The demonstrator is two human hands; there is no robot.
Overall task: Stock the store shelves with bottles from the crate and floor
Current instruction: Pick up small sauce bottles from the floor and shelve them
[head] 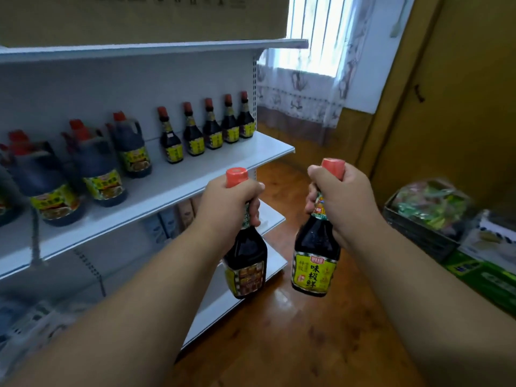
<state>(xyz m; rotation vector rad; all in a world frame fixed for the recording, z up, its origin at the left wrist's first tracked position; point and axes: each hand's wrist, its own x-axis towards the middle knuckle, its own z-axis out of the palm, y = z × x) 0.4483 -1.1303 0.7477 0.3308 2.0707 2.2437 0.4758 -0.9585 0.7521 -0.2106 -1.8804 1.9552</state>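
My left hand (227,203) grips the neck of a dark soy sauce bottle (247,261) with a red cap and yellow label. A second dark bottle of the same kind (315,255) hangs from my right hand (339,199), which holds it by the neck. Both bottles are upright in the air, just off the right end of the white middle shelf (212,174). Along the back of that shelf stands a row of several matching small bottles (212,127). Big dark jugs (92,163) with red caps fill its left part.
A lower white shelf (275,219) carries boxes beneath. A dark crate (418,233) with packaged goods and green cartons (480,277) sit on the wooden floor at the right. A curtained window and a brown door lie beyond.
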